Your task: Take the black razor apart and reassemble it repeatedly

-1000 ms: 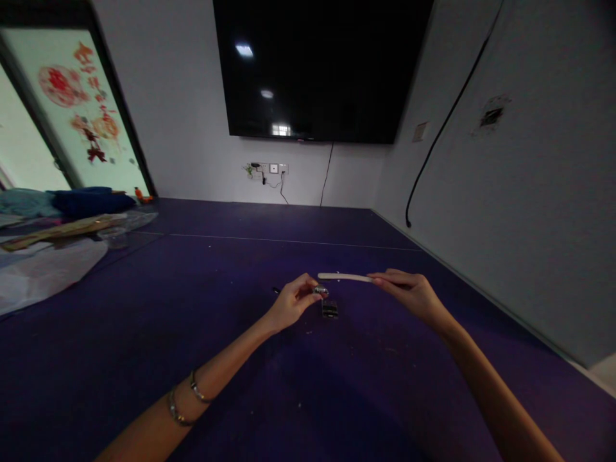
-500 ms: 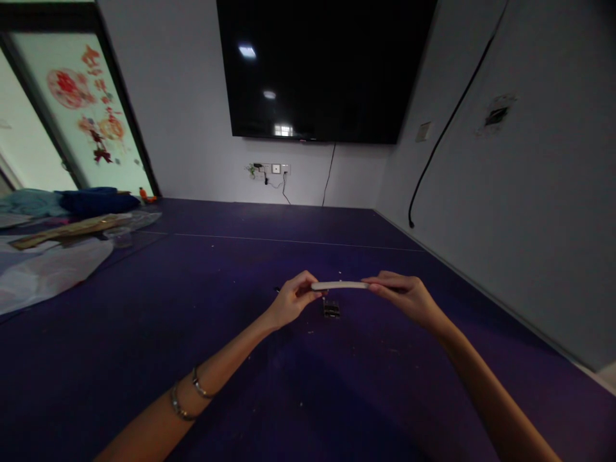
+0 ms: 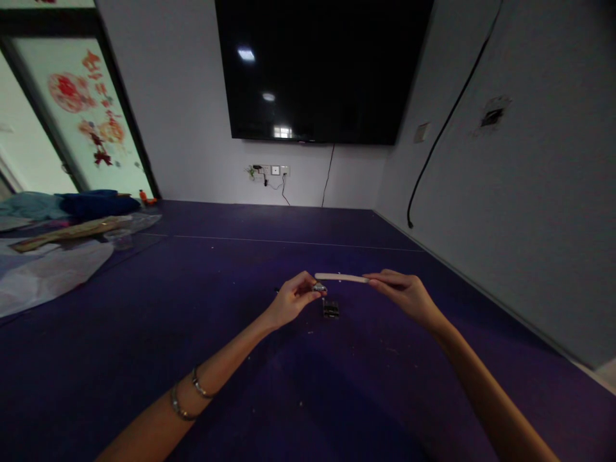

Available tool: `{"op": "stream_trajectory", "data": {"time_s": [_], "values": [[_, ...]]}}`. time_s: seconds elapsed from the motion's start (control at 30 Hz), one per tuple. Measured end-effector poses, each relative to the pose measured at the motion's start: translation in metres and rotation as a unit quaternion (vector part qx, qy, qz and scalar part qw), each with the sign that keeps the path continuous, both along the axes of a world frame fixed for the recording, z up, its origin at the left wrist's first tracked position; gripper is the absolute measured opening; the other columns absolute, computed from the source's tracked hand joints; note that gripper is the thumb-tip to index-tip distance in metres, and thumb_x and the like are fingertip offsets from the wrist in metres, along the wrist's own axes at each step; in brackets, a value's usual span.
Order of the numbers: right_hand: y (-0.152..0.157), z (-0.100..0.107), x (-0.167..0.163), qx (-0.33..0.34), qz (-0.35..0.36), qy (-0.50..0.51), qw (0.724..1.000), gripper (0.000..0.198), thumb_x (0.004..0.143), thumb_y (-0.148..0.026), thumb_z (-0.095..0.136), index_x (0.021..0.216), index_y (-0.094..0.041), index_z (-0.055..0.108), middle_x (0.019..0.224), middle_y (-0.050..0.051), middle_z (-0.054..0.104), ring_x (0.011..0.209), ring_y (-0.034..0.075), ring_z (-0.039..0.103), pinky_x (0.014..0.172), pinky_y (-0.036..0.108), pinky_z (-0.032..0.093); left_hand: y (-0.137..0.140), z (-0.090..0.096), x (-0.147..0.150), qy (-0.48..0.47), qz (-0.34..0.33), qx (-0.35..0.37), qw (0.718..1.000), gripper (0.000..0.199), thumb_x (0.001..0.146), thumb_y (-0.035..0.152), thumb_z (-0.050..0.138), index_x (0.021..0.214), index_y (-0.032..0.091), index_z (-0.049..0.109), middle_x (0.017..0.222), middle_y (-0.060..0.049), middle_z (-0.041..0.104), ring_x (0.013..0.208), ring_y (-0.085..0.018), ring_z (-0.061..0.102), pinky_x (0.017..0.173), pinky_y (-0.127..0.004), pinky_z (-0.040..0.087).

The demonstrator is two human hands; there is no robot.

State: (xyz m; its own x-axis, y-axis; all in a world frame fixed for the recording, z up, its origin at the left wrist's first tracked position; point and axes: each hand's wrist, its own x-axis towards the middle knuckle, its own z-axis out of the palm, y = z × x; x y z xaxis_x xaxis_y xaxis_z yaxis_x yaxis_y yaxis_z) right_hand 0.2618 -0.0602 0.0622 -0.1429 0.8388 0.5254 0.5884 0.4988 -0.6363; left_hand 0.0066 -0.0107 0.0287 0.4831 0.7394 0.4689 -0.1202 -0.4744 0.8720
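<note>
My right hand (image 3: 400, 290) pinches one end of a thin, pale, slightly curved strip (image 3: 341, 278), held nearly level. The strip's far end reaches over my left hand (image 3: 294, 299); whether it touches the fingers I cannot tell. Between the left thumb and fingers sits a small shiny metal piece (image 3: 319, 288), too small to name. Just below it, a small dark square object (image 3: 331, 309) lies on the purple surface (image 3: 308, 398). A tiny dark bit (image 3: 276, 290) shows beside the left knuckles.
At the left lie a wooden board (image 3: 72, 233), white plastic sheeting (image 3: 52, 273), a clear cup (image 3: 120, 239) and folded blue cloth (image 3: 99, 202). A television (image 3: 322, 70) hangs on the back wall above sockets (image 3: 275, 171). A black cable (image 3: 445, 128) runs down the right wall.
The strip's left end has lifted off the small metal piece in my left hand, which now shows more clearly. Both hands stay in nearly the same place.
</note>
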Motion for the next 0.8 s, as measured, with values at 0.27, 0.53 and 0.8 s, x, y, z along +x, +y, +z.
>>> {"op": "stream_trajectory", "data": {"time_s": [0.27,0.53,0.8], "values": [[0.0022,-0.0019,0.0029,-0.011,0.029,-0.014,0.999,0.031,0.081,-0.043,0.056,0.097,-0.023,0.071,0.078,0.006,0.064,0.067,0.016,0.054,0.055,0.026,0.040,-0.0004,0.0019,-0.0014,0.008,0.010,0.004,1.000,0.013,0.076,0.024,0.063,0.077,0.016,0.053,0.080,-0.003,0.066,0.079,-0.015,0.061,0.073,-0.029,0.043],[0.0025,-0.0010,0.0051,0.000,0.030,-0.024,0.999,0.032,0.081,-0.044,0.055,0.097,-0.022,0.072,0.075,0.006,0.064,0.066,0.016,0.054,0.056,0.027,0.041,-0.0005,0.0027,-0.0028,0.007,0.010,0.001,1.000,0.014,0.076,0.024,0.064,0.077,0.017,0.052,0.082,-0.003,0.067,0.079,-0.015,0.062,0.074,-0.029,0.044],[0.0027,-0.0025,0.0049,0.000,0.009,0.004,1.000,0.030,0.080,-0.043,0.056,0.096,-0.023,0.072,0.079,0.007,0.065,0.068,0.016,0.054,0.057,0.027,0.042,-0.0026,0.0063,-0.0036,0.008,0.010,0.003,1.000,0.013,0.077,0.024,0.062,0.077,0.016,0.052,0.082,-0.004,0.067,0.081,-0.015,0.061,0.076,-0.029,0.044]]}}
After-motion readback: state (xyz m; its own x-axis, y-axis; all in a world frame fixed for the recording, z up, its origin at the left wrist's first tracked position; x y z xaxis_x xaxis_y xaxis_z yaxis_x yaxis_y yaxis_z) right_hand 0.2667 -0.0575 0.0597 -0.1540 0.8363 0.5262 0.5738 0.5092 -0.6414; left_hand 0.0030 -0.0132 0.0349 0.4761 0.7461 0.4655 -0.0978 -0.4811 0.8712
